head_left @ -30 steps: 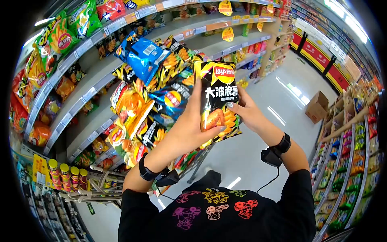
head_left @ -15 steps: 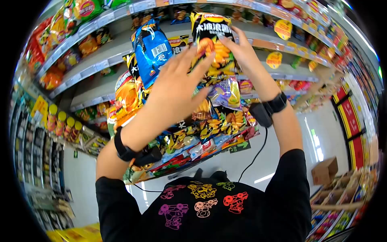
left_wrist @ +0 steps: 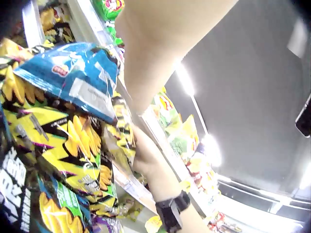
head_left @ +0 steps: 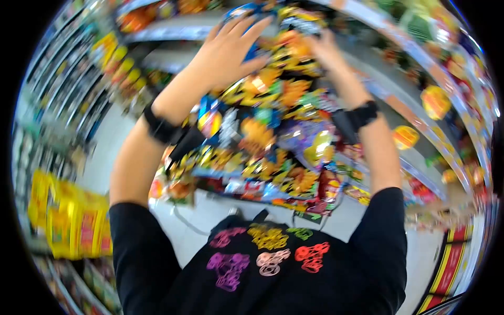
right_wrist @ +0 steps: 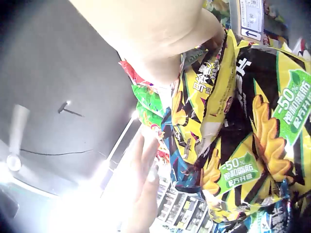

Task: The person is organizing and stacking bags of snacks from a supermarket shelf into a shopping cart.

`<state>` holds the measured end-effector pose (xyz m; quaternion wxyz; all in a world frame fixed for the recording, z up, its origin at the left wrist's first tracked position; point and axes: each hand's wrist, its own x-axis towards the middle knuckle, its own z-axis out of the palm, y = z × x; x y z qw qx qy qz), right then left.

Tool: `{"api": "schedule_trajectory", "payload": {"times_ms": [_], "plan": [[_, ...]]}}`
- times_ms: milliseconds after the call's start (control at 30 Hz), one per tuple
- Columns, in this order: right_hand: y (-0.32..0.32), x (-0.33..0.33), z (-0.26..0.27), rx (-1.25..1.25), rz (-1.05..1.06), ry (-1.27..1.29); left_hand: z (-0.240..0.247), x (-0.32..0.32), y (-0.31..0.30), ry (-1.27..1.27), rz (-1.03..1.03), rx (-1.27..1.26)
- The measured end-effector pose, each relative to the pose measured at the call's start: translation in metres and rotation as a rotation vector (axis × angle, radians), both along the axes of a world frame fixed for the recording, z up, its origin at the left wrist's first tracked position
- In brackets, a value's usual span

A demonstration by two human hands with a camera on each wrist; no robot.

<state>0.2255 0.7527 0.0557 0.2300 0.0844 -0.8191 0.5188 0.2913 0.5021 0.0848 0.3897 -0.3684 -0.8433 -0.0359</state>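
Observation:
Bags of chips form a heap in front of me in the head view. My left hand [head_left: 226, 52], fingers spread and fairly straight, is over the blue chip bag [head_left: 244, 11] at the far left of the heap. That blue bag [left_wrist: 73, 73] lies back side up in the left wrist view. At the heap's far end, my blurred right hand [head_left: 329, 51] is at the right side of a black-and-yellow chip bag [head_left: 302, 23]. In the right wrist view, the bag's crimped edge [right_wrist: 209, 87] hides those fingers; I cannot tell whether they grip it.
A purple chip bag [head_left: 310, 139] lies nearer me in the heap. Store shelves [head_left: 388, 100] with price rails curve behind and to the right. Yellow packs [head_left: 73, 215] stand at lower left, and pale floor [head_left: 189, 218] shows by my feet.
The black-and-yellow bag, held up in both hands a second ago, is now at the heap's far end. My left hand has come off it and moved left. The view has turned.

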Motion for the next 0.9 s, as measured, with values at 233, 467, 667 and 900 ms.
{"api": "schedule_trajectory", "payload": {"times_ms": [233,467,667,900], "plan": [[0.0,0.006,-0.012,0.176,-0.056,0.29,0.007,0.001,-0.014,-0.106,-0.017,0.113],[0.001,0.013,-0.016,0.07,0.014,0.161,-0.005,-0.002,-0.021,-0.222,0.048,0.002],[0.001,0.012,-0.009,0.127,-0.063,0.342,-0.017,-0.012,-0.011,-0.016,-0.001,-0.003],[0.011,-0.039,0.006,0.052,-0.154,0.269,-0.014,-0.005,0.015,-0.071,0.035,-0.065]]}}
